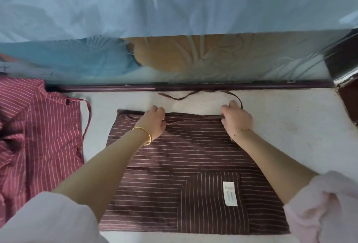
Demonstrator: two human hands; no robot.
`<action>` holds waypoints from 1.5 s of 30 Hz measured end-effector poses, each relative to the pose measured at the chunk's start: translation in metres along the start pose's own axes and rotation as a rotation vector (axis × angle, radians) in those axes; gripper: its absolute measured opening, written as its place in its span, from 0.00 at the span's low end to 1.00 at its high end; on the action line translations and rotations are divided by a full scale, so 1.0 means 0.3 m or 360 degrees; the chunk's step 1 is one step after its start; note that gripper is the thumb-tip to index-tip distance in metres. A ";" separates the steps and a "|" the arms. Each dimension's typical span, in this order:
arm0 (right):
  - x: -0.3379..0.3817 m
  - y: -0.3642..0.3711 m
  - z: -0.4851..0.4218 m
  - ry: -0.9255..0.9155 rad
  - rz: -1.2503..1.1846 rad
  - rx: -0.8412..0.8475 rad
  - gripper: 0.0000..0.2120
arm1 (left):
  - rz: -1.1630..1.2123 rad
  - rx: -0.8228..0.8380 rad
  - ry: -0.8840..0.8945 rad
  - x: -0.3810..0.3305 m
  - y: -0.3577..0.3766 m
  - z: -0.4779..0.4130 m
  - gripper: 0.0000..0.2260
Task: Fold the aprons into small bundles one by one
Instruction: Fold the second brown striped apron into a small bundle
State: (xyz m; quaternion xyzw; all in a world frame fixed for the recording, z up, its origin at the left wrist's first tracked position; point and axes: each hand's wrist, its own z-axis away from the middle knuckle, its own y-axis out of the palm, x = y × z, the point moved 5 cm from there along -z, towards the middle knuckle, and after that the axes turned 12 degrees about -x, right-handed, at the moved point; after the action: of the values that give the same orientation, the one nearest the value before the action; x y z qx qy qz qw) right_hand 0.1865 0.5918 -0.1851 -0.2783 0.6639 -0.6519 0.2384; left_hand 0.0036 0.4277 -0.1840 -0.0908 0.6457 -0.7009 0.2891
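**Tidy the strings, then fold the brown apron**

While the brown apron lies flat on the pale table in front of you, both of your hands are at its far edge. It looks folded once already, with its pocket and a white label showing near you.

Your left hand rests on the cloth near the top left, and its fingers pinch a thin strap that lies across the top edge. Your right hand is at the top right corner, fingers curled around the corner and the string there. The loose tie string (a long thin one) loops out past the apron toward the dark rail at the back of the table.

I think you are on step 1 of this bundle: getting the strings out of the way. Next, you will want to pull that loose string in and lay it on top of the cloth, so it does not hang out. Then fold the apron smaller.

The red apron sits in a crumpled heap on your left, just beside the brown one. It is not folded yet, so it looks like the next 1 to do.
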 end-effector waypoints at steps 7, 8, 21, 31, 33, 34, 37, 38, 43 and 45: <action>-0.234 0.008 -0.111 0.1754 -0.1873 -0.0278 0.17 | -0.0110 -0.0518 0.0106 -0.013 -0.028 0.012 0.07; -0.251 -0.003 -0.113 0.1762 -0.1892 -0.0401 0.23 | -0.0155 -0.0599 0.0160 -0.023 -0.032 0.013 0.06; 0.194 0.050 0.182 -0.0118 -0.0492 0.0264 0.21 | -0.0425 -0.0209 0.0080 -0.051 0.184 0.203 0.27; 0.202 0.063 0.283 -0.0275 -0.0189 -0.0402 0.23 | -0.0044 -0.0620 -0.0444 0.082 0.105 0.253 0.17; 0.225 0.077 0.270 -0.0384 -0.0209 -0.0400 0.21 | -0.0213 -0.0546 -0.0432 0.159 0.070 0.225 0.14; 0.236 0.089 0.261 -0.0410 -0.0191 -0.0366 0.21 | -0.0267 -0.0506 -0.0410 0.195 0.052 0.210 0.12; 0.242 0.121 0.251 -0.0367 -0.0126 -0.0216 0.21 | -0.0336 -0.0407 -0.0344 0.283 0.013 0.170 0.13; 0.239 0.132 0.254 -0.0355 -0.0106 -0.0192 0.22 | -0.0344 -0.0395 -0.0294 0.300 0.004 0.158 0.14; 0.235 0.151 0.256 -0.0340 -0.0076 -0.0100 0.27 | -0.0302 -0.0508 0.0074 0.316 -0.028 0.132 0.17; 0.235 0.152 0.252 -0.0333 -0.0071 -0.0115 0.27 | -0.0254 -0.0481 0.0134 0.317 -0.021 0.130 0.13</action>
State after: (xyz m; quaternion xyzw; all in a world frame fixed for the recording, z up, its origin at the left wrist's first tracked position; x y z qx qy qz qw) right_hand 0.1838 0.4882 -0.2301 -0.3678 0.6522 -0.6000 0.2816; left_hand -0.0563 0.3448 -0.1954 -0.1548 0.7460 -0.6196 0.1885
